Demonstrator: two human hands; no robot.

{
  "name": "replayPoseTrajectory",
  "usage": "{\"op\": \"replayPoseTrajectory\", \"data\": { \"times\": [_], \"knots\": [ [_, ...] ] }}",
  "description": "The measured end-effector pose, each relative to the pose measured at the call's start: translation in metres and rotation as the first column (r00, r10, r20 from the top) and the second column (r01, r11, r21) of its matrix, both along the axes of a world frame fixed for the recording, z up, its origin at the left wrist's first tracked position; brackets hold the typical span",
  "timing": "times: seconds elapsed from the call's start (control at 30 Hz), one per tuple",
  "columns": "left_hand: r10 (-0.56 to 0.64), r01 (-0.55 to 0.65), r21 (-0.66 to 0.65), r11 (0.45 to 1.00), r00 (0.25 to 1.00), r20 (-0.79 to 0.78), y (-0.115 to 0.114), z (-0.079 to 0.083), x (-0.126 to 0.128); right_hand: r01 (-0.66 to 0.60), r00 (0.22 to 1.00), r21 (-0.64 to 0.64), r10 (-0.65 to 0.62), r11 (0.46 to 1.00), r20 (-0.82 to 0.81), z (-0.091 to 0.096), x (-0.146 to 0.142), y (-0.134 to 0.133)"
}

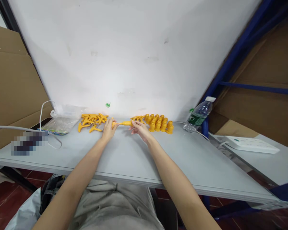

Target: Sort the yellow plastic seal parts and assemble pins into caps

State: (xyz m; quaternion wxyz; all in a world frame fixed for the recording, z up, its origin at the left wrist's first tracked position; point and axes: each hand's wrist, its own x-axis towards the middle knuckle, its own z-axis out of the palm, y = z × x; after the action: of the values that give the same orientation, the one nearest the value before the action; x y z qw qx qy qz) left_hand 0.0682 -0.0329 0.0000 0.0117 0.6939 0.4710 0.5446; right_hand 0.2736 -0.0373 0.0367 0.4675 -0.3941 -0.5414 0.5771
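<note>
Both my hands reach to the far edge of a grey table (139,159). My left hand (108,129) is closed round one end of a long yellow plastic piece (124,123). My right hand (139,128) pinches the other end of the same piece. To the left lies a heap of flat yellow shaped parts (92,121) with small metal chains. On the right stand several short yellow cap-like parts (158,123) in rows, close to my right hand.
A clear plastic bag (60,124) and a white cable (44,110) lie at the left. A water bottle (199,114) leans at the right by a blue rack post. A white power strip (251,144) rests on a second table. A white wall is behind.
</note>
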Motion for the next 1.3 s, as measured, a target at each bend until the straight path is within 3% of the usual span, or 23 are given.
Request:
{"op": "replayPoseTrajectory", "data": {
  "times": [0.3, 0.53, 0.7, 0.8, 0.9, 0.97, 1.07, 1.2, 1.3],
  "knots": [
    [0.011, -0.01, 0.025, 1.0, 0.999, -0.042, -0.003, 0.002, -0.001, 0.07, 0.997, 0.0, -0.07, 0.998, -0.029, 0.0, -0.006, -0.001],
    [0.026, -0.023, 0.034, 0.999, 0.997, -0.068, -0.005, 0.003, -0.001, 0.082, 0.985, -0.141, -0.102, 0.987, -0.137, 0.005, -0.015, -0.008],
    [0.103, -0.104, -0.011, 0.995, 0.994, -0.024, -0.001, 0.001, 0.001, 0.041, 0.974, -0.222, -0.088, 0.974, -0.208, -0.007, -0.03, -0.005],
    [0.159, -0.159, -0.006, 0.987, 0.987, 0.012, 0.001, 0.0, 0.003, 0.118, 0.976, -0.124, -0.138, 0.985, -0.167, -0.018, -0.04, 0.005],
    [0.174, -0.175, 0.014, 0.984, 0.984, 0.046, 0.002, -0.001, 0.004, 0.285, 0.954, 0.157, -0.295, 0.946, 0.046, -0.024, -0.043, 0.021],
    [0.158, -0.159, 0.028, 0.987, 0.986, 0.048, 0.003, -0.002, 0.004, 0.304, 0.854, 0.418, -0.44, 0.856, 0.279, -0.024, -0.04, 0.032],
    [0.118, -0.119, 0.046, 0.992, 0.993, 0.031, 0.004, -0.004, 0.005, 0.115, 0.55, 0.646, -0.59, 0.754, 0.591, -0.023, -0.033, 0.046],
    [0.076, -0.077, 0.068, 0.995, 0.997, 0.02, 0.004, -0.005, 0.006, -0.162, 0.143, 0.608, -0.591, 0.777, 0.794, -0.027, -0.03, 0.054],
    [0.059, -0.06, 0.063, 0.996, 0.998, 0.015, 0.004, -0.004, 0.005, -0.275, -0.017, 0.549, -0.575, 0.789, 0.818, -0.03, -0.035, 0.055]
  ]
}}
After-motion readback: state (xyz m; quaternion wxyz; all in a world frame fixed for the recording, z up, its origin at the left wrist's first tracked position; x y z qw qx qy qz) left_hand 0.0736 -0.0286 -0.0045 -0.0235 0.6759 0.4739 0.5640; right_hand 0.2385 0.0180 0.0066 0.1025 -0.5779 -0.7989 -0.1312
